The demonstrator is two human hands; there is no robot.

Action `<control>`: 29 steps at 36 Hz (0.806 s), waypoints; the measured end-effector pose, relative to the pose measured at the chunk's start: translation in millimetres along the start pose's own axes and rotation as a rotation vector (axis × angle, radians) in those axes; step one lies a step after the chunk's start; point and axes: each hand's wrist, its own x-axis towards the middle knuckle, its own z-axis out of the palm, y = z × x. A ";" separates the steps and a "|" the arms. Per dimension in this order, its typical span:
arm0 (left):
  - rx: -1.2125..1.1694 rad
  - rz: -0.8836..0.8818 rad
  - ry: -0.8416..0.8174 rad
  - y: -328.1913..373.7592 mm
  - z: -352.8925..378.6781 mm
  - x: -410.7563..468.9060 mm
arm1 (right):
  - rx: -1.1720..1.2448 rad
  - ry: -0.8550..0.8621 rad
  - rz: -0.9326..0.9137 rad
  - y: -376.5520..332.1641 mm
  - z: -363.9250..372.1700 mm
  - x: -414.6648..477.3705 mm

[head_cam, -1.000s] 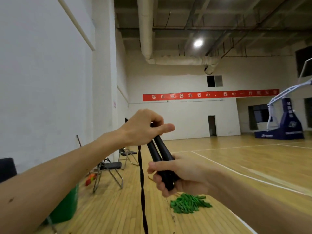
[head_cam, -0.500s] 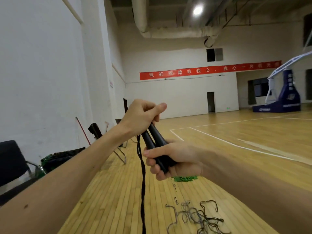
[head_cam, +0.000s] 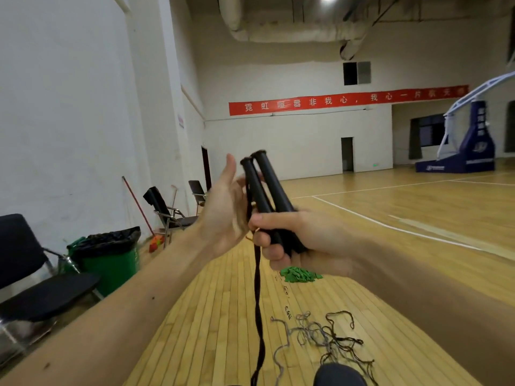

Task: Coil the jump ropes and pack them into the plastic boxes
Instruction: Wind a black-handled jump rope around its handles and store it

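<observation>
While the right hand (head_cam: 289,240) clenches round the lower ends of the two black handles (head_cam: 267,188), held side by side and tilted toward eleven o'clock, we enter the following.

Item: jump rope (head_cam: 257,296), black. It leaves the grip and hangs toward six o'clock, out past the bottom edge of the view. We can make out no turn of it wound round the handles. Location: in the air before us, near the centre of the view, above the wooden floor (head_cam: 211,316).

Attending: left hand (head_cam: 224,215), at nine o'clock of the handles and just beside them, with palm showing and thumb straight. Its fingertips pass behind the handles, and we see it clasping nothing.

Progress, in our judgement: early. The handles are gathered together. Coiling of this rope is barely begun, if at all, and packing is not begun. No plastic box is in view.

Other stock on the floor:
- A loose tangle of thin cords (head_cam: 323,335) lies at five o'clock, uncoiled.
- A small green heap (head_cam: 299,274) lies just below the right hand; we cannot tell what it is.

Surroundings:
- green bin (head_cam: 111,263) with a black liner, at eight o'clock
- chair (head_cam: 47,296) at the left edge
- red banner (head_cam: 345,100) at one o'clock
- basketball stand (head_cam: 473,146) at three o'clock
</observation>
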 end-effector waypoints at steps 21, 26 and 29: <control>1.945 0.493 -0.120 -19.7 -13.8 -18.8 | -0.789 0.597 -0.004 6.0 -60.6 18.2; 2.090 0.798 -0.302 8.8 -17.9 -23.6 | -1.212 0.567 0.123 9.8 -54.3 17.0; 2.066 0.926 -0.410 19.6 -20.1 -15.5 | -1.337 0.452 0.180 5.7 -46.7 15.4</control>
